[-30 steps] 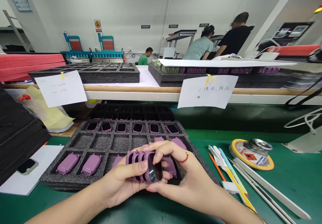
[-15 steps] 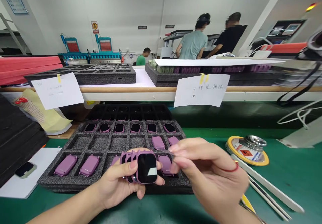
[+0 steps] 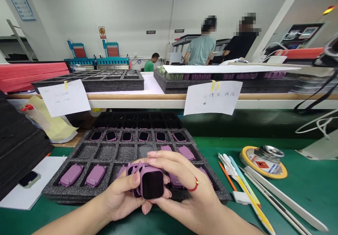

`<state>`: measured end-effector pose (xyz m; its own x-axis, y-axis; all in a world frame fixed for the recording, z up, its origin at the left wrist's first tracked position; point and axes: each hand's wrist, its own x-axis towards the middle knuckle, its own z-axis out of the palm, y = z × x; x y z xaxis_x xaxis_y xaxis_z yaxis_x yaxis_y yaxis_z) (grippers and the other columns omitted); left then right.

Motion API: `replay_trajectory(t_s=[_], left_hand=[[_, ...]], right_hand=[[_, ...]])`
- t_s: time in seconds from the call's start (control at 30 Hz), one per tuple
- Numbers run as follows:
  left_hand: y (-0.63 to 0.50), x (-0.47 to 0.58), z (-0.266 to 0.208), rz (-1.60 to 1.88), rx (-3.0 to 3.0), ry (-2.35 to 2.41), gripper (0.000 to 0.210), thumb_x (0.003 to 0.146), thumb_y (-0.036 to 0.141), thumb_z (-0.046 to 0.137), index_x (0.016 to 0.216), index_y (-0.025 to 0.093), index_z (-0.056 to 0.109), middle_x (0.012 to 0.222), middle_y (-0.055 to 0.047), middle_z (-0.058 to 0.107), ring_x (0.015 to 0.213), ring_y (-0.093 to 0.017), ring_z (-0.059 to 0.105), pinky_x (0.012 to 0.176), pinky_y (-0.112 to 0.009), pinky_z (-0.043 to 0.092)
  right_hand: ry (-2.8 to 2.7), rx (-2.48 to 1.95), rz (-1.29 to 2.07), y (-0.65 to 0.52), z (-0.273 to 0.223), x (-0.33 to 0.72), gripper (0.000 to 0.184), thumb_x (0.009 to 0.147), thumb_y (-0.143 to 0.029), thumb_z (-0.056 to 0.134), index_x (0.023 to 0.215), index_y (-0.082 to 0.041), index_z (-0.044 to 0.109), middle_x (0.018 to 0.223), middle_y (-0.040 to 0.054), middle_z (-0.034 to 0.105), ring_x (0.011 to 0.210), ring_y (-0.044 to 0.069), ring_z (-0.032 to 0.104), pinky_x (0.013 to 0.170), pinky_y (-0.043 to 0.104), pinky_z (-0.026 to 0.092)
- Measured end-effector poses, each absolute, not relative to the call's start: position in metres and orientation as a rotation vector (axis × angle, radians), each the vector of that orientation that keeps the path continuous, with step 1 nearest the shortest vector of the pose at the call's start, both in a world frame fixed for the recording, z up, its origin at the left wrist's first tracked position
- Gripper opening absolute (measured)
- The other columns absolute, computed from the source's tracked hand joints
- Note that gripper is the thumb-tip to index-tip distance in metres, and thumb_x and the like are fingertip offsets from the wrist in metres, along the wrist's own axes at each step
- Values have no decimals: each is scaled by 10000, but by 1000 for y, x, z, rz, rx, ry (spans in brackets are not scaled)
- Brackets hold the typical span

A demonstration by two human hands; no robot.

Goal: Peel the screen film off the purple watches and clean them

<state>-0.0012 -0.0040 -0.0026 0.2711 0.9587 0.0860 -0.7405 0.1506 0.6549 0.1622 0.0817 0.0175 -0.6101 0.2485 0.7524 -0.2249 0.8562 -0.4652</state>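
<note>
- Head view: a stack of purple watches (image 3: 152, 185) sits at the lower centre of the frame, between the two hands, its foremost dark screen facing the camera.
- The left hand (image 3: 123, 194) clamps the stack from the left between thumb and fingers.
- The right hand (image 3: 191, 192) arches along the stack's right side; whether it grips, I cannot tell.
- The foam tray (image 3: 56, 192) lies just beyond, on the green desk (image 3: 21, 222).

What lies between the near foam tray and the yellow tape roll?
In the head view, an orange stick and a pale blue stick, among other things.
</note>
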Motion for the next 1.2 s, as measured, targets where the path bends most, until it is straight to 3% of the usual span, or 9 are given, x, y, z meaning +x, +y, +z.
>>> replay_trajectory(t_s=[0.17,0.27,0.37,0.5,0.67,0.8,0.97,1.07,1.2], left_hand=[[-5,-2,-5,1275,650,382,368,847,390,767,1156,192,755,1005,-109,796,801,-156,761,512,-105,527],[-4,-1,-3,1304,649,371,328,856,368,758,1157,237,748,1005,-91,789,685,-118,730,512,-116,523],[-3,0,-2,1308,622,398,298,864,383,747,1115,222,763,933,-78,777,584,-85,674,508,-126,517],[-3,1,-2,1334,552,469,308,814,373,800,1079,219,770,863,-36,746,561,-92,659,496,-157,524],[-6,1,-1,1339,507,514,334,781,381,832,1071,229,764,862,-36,739,558,-94,662,489,-160,519],[-5,4,2,1364,452,570,347,742,377,869,1022,205,758,802,-22,702,583,-84,636,502,-148,494],[-4,11,2,1405,504,686,357,689,319,915,960,182,724,803,-29,687,725,-122,646,558,-154,462],[-4,11,3,1437,459,715,352,682,315,919,933,170,719,815,-31,689,679,-102,611,547,-151,441],[-3,8,5,1420,381,652,365,702,390,893,952,178,733,776,-36,701,571,-91,588,439,-132,368]], right_hand=[[-2081,-70,674,83,21,168,653,869,-215,743,1452,-192,448,1415,136,596,1326,247,572,1129,381,501],[-1894,-77,635,85,27,178,457,891,-61,665,1300,-253,593,1187,49,749,1072,180,735,967,286,614],[-1983,-1,484,86,35,189,338,894,-8,656,1125,-252,687,996,5,802,929,146,773,860,199,638],[-2180,170,399,87,40,193,240,1032,-158,501,1163,-196,698,1103,41,789,1077,169,729,988,258,597],[-2275,181,295,85,38,186,222,999,-149,569,1174,-200,695,1106,8,792,1060,157,719,1027,246,562],[-2221,128,227,84,35,177,261,898,-151,706,1148,-215,664,997,31,797,889,198,720,880,357,593],[-2261,-123,484,82,24,168,638,841,-383,802,1382,-198,519,935,54,711,780,186,656,747,336,577],[-2183,-154,677,82,21,166,552,819,-285,823,1299,-260,552,960,17,708,803,167,670,783,299,578],[-2096,-115,718,86,22,165,516,811,-322,831,1244,-266,558,1085,44,738,968,210,698,869,331,575]])
